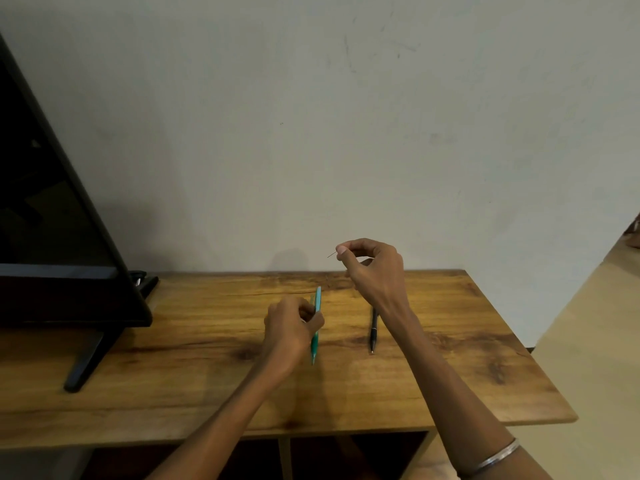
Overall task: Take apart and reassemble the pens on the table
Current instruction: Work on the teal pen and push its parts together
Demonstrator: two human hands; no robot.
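My left hand (291,329) is closed around a teal pen (316,318) at its middle, holding it just above the wooden table (194,375), tip toward me. My right hand (372,268) is raised above the table's far edge, pinching a very thin short piece (331,254) between thumb and forefinger; it looks like a thin refill or spring end, too small to tell. A black pen (373,330) lies flat on the table under my right wrist, tip pointing toward me.
A black monitor (52,220) on a black stand (85,362) fills the left side of the table. A pale wall rises right behind the table. The table's right edge drops to a beige floor (588,341).
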